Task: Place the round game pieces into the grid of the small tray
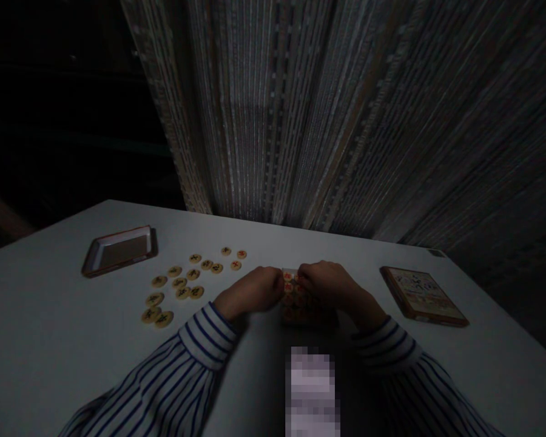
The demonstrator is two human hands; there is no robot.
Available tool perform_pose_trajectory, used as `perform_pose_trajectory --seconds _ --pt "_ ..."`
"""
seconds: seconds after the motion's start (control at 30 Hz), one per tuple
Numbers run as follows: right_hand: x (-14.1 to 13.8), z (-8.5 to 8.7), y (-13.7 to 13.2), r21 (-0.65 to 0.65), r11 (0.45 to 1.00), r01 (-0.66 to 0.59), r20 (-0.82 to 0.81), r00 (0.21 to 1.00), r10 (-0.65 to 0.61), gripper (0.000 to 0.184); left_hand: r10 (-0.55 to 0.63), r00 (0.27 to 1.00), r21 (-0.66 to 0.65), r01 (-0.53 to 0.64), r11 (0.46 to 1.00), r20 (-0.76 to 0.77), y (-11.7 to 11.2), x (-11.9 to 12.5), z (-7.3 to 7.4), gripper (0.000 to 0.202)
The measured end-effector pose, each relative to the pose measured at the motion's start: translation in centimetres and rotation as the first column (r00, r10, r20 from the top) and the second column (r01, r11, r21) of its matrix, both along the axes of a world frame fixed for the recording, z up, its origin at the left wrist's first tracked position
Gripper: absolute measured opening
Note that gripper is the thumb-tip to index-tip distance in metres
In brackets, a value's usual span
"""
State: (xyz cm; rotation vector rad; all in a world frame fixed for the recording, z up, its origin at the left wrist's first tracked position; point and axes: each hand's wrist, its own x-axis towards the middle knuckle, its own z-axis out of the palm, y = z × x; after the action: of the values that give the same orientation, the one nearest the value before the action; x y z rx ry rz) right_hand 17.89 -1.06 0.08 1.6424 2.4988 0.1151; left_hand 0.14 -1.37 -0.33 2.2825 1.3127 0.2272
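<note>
Left hand (250,290), right hand (330,285); xiangqi pieces (295,300) between

Xiangqi pieces (178,283) lie on the table (40,315) between a tray (119,250) and game box (423,295).

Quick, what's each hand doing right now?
Left hand: closed, fingertips against the red-marked xiangqi pieces.
Right hand: closed, fingertips against the same pieces.

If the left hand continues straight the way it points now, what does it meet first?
First the red-marked xiangqi pieces; the left hand seems already against them. Beyond them is the right hand, though depth is unclear here.
</note>
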Motion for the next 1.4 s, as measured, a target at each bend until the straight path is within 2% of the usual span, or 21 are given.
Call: perform_pose_trajectory --seconds 0.3,0.5,0.77,1.07,1.4 --pt "-0.17 0.22 -0.14 -0.009 1.000 -0.005 0.020 1.000 0.005 0.029 -0.022 1.000 0.034 0.022 0.999 0.011 0.12 -0.07 -0.16 0.019" --pt "-0.17 0.30 -0.11 -0.017 1.000 -0.002 0.021 1.000 0.003 0.029 -0.005 1.000 0.002 0.005 1.000 -0.003 -0.07 0.07 0.25 0.020" --pt "-0.03 0.27 -0.04 -0.055 0.998 0.018 0.015 1.000 -0.018 0.030 -0.013 1.000 0.010 0.013 1.000 0.006 0.01 0.07 0.02 0.018" --pt "-0.03 0.45 -0.23 -0.031 0.999 0.032 0.049 0.998 -0.031 0.028 0.000 1.000 0.029 0.001 1.000 -0.027 -0.03 0.11 -0.05 0.022" --pt "0.29 -0.10 0.07 -0.034 0.999 -0.018 0.062 0.998 0.020 0.026 -0.020 0.999 0.022 0.021 1.000 -0.033 -0.06 0.15 0.21 0.019"
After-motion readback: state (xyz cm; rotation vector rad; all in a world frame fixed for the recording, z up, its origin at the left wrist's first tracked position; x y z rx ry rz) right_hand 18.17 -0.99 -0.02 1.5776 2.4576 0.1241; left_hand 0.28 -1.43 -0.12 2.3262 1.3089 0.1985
